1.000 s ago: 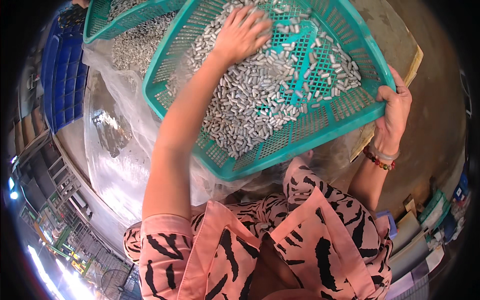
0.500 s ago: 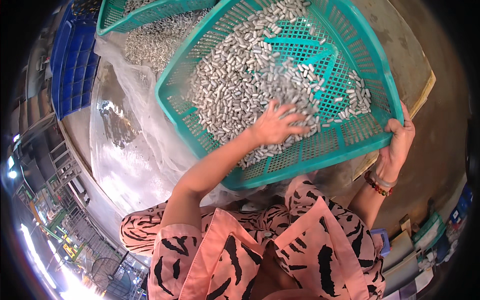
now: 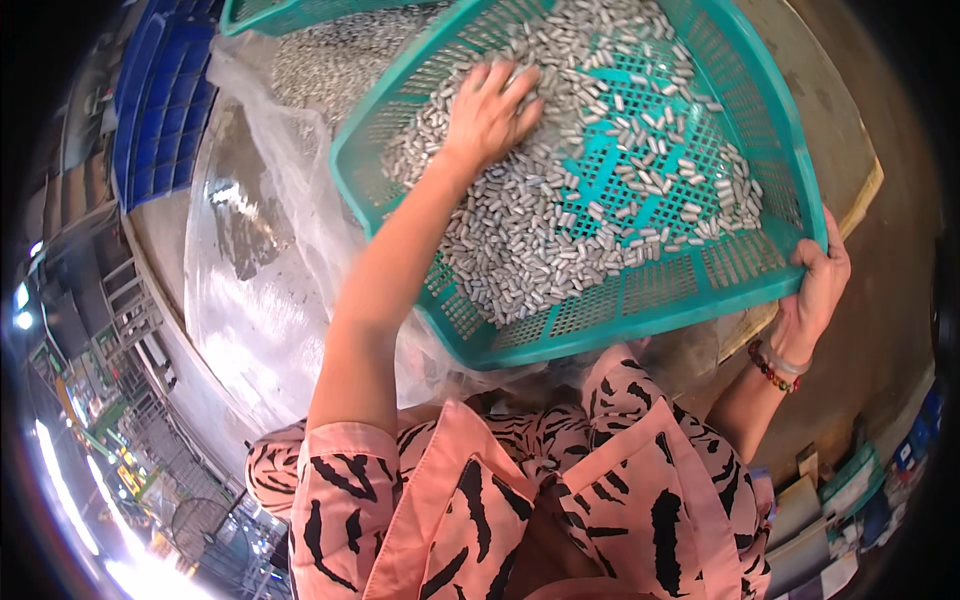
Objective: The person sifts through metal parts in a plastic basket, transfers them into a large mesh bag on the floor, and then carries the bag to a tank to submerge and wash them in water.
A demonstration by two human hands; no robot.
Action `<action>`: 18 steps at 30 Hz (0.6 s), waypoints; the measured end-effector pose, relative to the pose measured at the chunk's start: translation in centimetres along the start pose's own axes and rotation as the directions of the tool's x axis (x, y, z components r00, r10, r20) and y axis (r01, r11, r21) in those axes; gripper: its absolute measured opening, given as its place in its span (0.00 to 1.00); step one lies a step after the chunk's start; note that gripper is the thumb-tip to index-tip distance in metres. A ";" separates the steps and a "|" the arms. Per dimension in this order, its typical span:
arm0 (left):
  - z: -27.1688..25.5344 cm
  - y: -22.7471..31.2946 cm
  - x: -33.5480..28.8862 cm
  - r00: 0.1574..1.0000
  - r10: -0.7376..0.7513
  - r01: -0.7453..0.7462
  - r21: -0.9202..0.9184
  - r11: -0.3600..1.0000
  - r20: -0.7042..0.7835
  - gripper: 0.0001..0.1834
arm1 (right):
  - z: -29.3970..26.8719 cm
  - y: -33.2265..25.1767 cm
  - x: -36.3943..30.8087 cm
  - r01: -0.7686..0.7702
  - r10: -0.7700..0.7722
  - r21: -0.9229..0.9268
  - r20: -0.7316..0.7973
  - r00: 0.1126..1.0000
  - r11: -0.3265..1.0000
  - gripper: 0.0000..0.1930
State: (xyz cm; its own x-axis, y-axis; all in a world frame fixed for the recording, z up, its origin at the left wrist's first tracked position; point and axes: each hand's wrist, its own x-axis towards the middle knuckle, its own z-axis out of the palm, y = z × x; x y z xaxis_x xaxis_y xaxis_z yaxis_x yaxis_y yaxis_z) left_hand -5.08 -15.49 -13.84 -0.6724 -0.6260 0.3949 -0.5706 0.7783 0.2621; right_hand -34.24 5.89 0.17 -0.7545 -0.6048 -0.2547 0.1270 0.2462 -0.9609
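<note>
A green plastic basket (image 3: 640, 322) with perforated walls and a lattice bottom is tilted in front of me. Small grey cylindrical pieces (image 3: 520, 250) lie heaped over its left half and scattered thinly on the right, where the lattice shows. My left hand (image 3: 490, 112) rests on the heap toward the far left wall, palm down with fingers spread; its fingertips are partly among the pieces. At the near right corner, my right hand (image 3: 822, 280) grips the basket's rim, thumb on top and fingers around the outside.
Beyond the basket's left side, clear plastic sheeting (image 3: 310, 215) covers part of the table, with a pile of similar small pieces (image 3: 335, 65) on it. Another green basket (image 3: 290, 12) stands at the far left, beside a blue crate (image 3: 160, 120). The table's edge (image 3: 868, 190) runs along the right.
My left hand has moved from the heap's near middle to its far left part. Pieces have spread rightward over the lattice. The basket sits slightly farther right, my right hand still on its corner.
</note>
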 end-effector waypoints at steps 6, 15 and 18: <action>-4.9 4.0 -11.1 0.935 -0.278 0.316 -0.155 0.936 0.222 0.18 | -0.2 0.5 0.0 -0.011 0.014 0.037 -0.058 0.998 0.999 0.29; 3.7 12.3 -0.4 0.969 0.247 -0.243 -0.336 0.910 -0.032 0.21 | 0.0 -0.2 -0.3 -0.059 0.061 0.077 -0.023 0.998 0.995 0.30; 6.7 11.6 9.6 0.942 0.088 -0.150 -0.171 0.974 -0.324 0.16 | 0.0 -0.2 -0.7 -0.059 0.058 -0.007 -0.056 0.997 0.998 0.30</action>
State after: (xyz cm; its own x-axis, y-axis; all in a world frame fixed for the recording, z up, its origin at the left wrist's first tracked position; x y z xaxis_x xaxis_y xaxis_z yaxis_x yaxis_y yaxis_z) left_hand -21.32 -12.83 -12.90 -0.5308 -0.5050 0.6806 -0.3741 0.8602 0.3465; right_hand -33.70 6.28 0.59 -0.7807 -0.5461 -0.3038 0.1665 0.2868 -0.9434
